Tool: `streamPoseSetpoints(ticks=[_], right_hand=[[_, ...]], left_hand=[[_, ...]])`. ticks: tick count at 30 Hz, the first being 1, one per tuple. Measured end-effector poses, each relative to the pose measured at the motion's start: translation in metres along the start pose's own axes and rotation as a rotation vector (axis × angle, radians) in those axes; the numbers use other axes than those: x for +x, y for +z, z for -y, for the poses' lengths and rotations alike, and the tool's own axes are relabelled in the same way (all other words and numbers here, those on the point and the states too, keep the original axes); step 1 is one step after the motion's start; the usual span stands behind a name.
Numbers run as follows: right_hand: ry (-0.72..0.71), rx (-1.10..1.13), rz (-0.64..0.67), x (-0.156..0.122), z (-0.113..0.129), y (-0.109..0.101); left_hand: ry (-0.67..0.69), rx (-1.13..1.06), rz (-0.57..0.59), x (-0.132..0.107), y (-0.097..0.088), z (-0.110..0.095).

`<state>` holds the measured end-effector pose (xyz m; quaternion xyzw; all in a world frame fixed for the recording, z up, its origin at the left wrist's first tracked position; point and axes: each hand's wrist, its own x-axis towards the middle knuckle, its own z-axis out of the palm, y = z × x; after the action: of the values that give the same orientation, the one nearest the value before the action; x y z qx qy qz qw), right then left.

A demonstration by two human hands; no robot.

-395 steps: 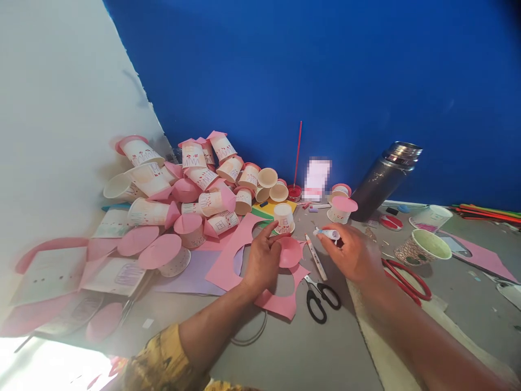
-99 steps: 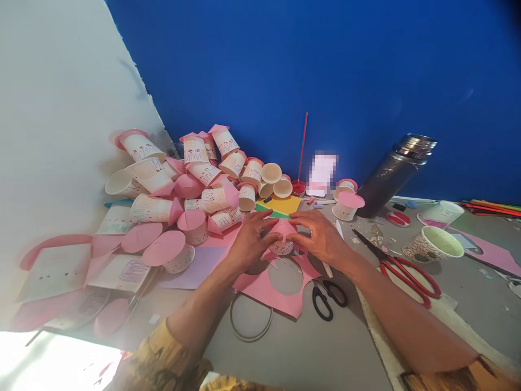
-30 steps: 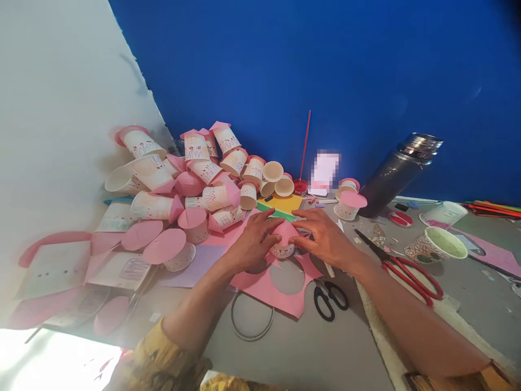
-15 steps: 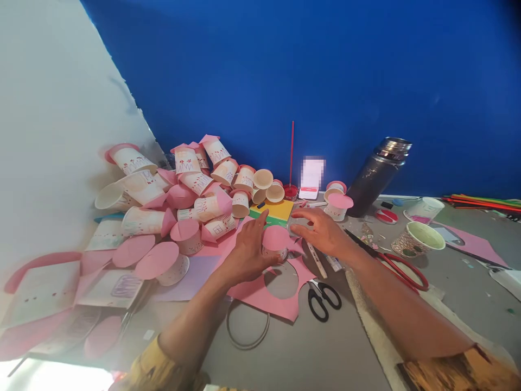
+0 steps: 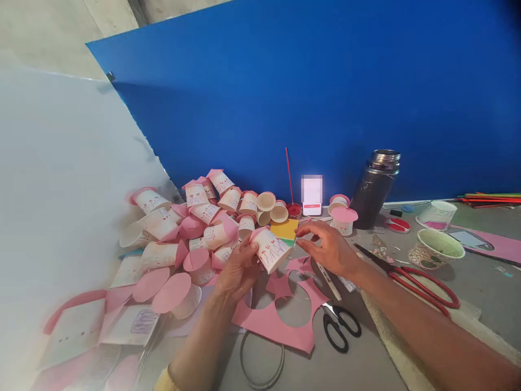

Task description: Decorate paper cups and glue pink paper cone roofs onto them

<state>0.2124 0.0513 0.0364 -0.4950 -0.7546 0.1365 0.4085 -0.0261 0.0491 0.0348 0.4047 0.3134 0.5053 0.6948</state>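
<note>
My left hand (image 5: 238,271) is wrapped round a small white paper cup (image 5: 272,251) with red and purple drawings on its side. The cup is tilted above the table, its pink paper top toward my fingers and its rim toward the right. Just right of it, my right hand (image 5: 328,247) has thumb and forefinger pinched together; anything between them is too small to make out. Below lie pink paper scraps (image 5: 277,328) with round cut-outs, and black-handled scissors (image 5: 341,326) to their right. A white marker (image 5: 329,281) rests beneath my right hand.
Many pink-topped paper cups (image 5: 160,255) are heaped at the left. A dark flask (image 5: 374,190), a lit phone (image 5: 312,209) and a red pot (image 5: 293,210) stand by the blue wall. Red-handled scissors (image 5: 427,288) and a patterned cup (image 5: 435,250) are at the right.
The cup in my left hand has been raised and tipped from upright, so its drawn side shows. My right hand's fingers have drawn together. The camera view has shifted.
</note>
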Motion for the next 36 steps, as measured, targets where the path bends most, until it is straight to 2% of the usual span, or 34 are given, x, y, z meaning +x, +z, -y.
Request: streamPoseSetpoints(ticks=[4,7,10,13,15,18,21,24,27,32,34,36], right_hand=[[-0.084,-0.195,0.025,-0.006,0.015,-0.001],[-0.122,-0.286,0.057,-0.01,0.022,0.001],[-0.174,-0.326,0.039,-0.012,0.023,0.003],[-0.286,-0.372,-0.005,-0.013,0.024,0.003],[-0.396,-0.428,-0.08,-0.014,0.026,0.001],[-0.544,-0.544,-0.197,-0.016,0.033,-0.003],[-0.619,-0.611,-0.193,-0.02,0.041,-0.007],[-0.648,-0.608,-0.184,-0.023,0.049,-0.009],[-0.619,-0.545,-0.219,-0.023,0.056,-0.011],[-0.46,-0.44,-0.27,-0.024,0.062,-0.012],[-0.352,-0.399,-0.239,-0.023,0.063,-0.014],[-0.164,-0.28,-0.152,-0.021,0.064,-0.018]], left_hand=[[-0.016,-0.198,-0.025,0.0,-0.001,0.001],[-0.027,-0.246,-0.031,0.0,-0.001,0.002],[-0.027,-0.241,-0.011,-0.001,0.001,0.002],[-0.041,-0.221,-0.003,-0.003,0.003,0.002],[-0.027,-0.189,-0.009,-0.004,0.002,0.002],[0.067,-0.146,-0.068,-0.003,0.0,0.002],[0.134,-0.137,-0.112,-0.001,-0.002,-0.001],[0.094,-0.146,-0.08,-0.001,-0.001,-0.005],[0.022,-0.176,-0.018,-0.004,0.001,-0.009],[-0.035,-0.215,0.036,-0.005,0.0,-0.01],[-0.06,-0.217,0.047,-0.004,-0.001,-0.009],[-0.065,-0.219,0.045,-0.003,-0.002,-0.008]])
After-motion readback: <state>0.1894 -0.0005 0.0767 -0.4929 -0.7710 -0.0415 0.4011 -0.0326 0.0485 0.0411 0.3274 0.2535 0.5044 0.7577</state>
